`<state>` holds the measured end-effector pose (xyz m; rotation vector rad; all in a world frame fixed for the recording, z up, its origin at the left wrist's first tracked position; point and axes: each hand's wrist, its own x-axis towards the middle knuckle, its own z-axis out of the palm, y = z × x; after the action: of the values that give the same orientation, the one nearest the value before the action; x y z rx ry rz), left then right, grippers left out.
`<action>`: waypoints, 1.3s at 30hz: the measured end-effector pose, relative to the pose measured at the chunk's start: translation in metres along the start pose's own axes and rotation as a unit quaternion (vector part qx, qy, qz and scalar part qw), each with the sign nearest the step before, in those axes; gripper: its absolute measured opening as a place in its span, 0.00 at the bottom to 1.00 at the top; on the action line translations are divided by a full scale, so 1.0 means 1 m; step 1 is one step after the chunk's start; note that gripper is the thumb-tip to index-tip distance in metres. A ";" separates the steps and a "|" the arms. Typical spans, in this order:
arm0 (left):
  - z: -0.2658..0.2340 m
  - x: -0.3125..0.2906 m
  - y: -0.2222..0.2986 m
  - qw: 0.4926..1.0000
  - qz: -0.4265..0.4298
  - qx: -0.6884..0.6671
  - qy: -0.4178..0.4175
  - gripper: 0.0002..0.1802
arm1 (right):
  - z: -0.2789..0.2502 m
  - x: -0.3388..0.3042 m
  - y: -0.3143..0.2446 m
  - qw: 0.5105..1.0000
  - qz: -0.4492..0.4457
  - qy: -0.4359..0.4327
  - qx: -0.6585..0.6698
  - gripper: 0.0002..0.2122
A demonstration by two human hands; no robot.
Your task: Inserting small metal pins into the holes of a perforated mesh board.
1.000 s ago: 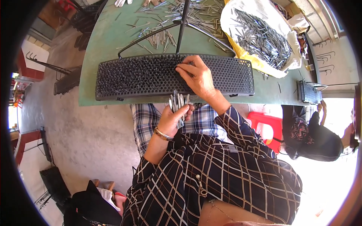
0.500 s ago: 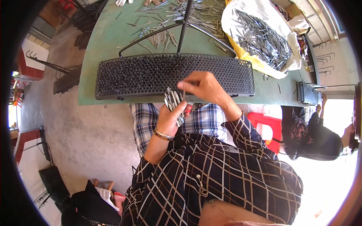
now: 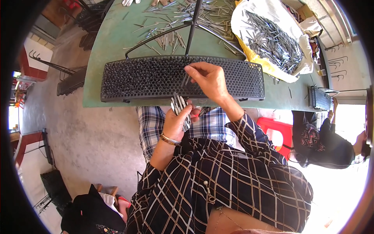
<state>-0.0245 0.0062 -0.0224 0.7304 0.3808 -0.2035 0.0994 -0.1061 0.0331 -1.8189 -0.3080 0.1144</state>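
Note:
My left hand point(image 3: 176, 121) holds a bundle of thin metal pins point(image 3: 180, 106) upright just in front of the table's near edge. My right hand point(image 3: 209, 80) is over the long black perforated rack point(image 3: 136, 80) on the green table point(image 3: 113, 39), pinching a couple of pins point(image 3: 186, 80) between thumb and fingers above the rack's middle. The left part of the rack is packed with standing pins; the right part shows mostly bare holes.
Loose pins point(image 3: 171, 37) lie scattered behind the rack around a black metal stand point(image 3: 191, 27). A white and yellow sack point(image 3: 272, 39) heaped with pins sits at the back right. Another person point(image 3: 327, 140) sits at the right beside a red stool point(image 3: 274, 130).
My right hand came back from the rack to the bundle in my left hand, took pins, and has moved out over the rack's middle again. My left hand stayed put.

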 end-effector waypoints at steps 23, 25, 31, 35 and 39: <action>-0.005 -0.002 -0.004 0.996 -0.026 0.078 -0.018 0.12 | 0.021 0.002 0.023 0.937 -0.280 0.013 -0.211 0.06; -0.006 -0.002 -0.004 0.997 -0.026 0.075 -0.022 0.12 | 0.021 0.002 0.023 0.931 -0.265 0.001 -0.251 0.06; -0.007 -0.002 -0.004 0.997 -0.025 0.067 -0.032 0.12 | 0.019 0.001 0.020 0.935 -0.269 0.044 -0.228 0.06; -0.001 -0.004 -0.001 0.999 0.003 0.033 -0.014 0.12 | -0.001 -0.005 0.012 0.971 -0.165 -0.008 -0.172 0.08; -0.001 -0.004 0.005 0.999 0.020 0.023 -0.032 0.12 | -0.011 -0.020 0.010 0.971 -0.071 -0.200 -0.107 0.09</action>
<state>-0.0269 0.0109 -0.0181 0.7743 0.3018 -0.1975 0.0845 -0.1235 0.0251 -1.9732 -0.7590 0.3629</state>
